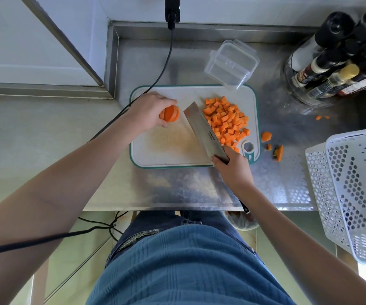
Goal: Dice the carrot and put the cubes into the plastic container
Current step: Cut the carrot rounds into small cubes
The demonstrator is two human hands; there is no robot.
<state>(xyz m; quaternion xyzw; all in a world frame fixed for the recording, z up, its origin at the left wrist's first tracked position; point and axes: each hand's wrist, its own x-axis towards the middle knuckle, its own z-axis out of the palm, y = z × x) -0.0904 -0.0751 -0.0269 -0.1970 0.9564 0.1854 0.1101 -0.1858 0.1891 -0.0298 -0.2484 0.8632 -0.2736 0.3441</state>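
While the right hand [232,170] grips the handle of a cleaver [206,130] at 5 o'clock on the cutting board [166,150], its blade runs toward 11 o'clock, resting along the near edge of a heap of carrot cubes [227,119]. At 9 o'clock of the blade, the left hand [146,112] holds the uncut carrot piece [170,113], fingers curled round it, on the board's far left part. Carrot scraps [272,144] lie on the steel counter [177,190] at 3 o'clock, just off the board. A white perforated basket [354,190] stands at the right edge. The plastic container [231,63], holding no cubes, sits tilted at 12 o'clock, touching the board's far edge; bottles [332,62] stand at 2 o'clock
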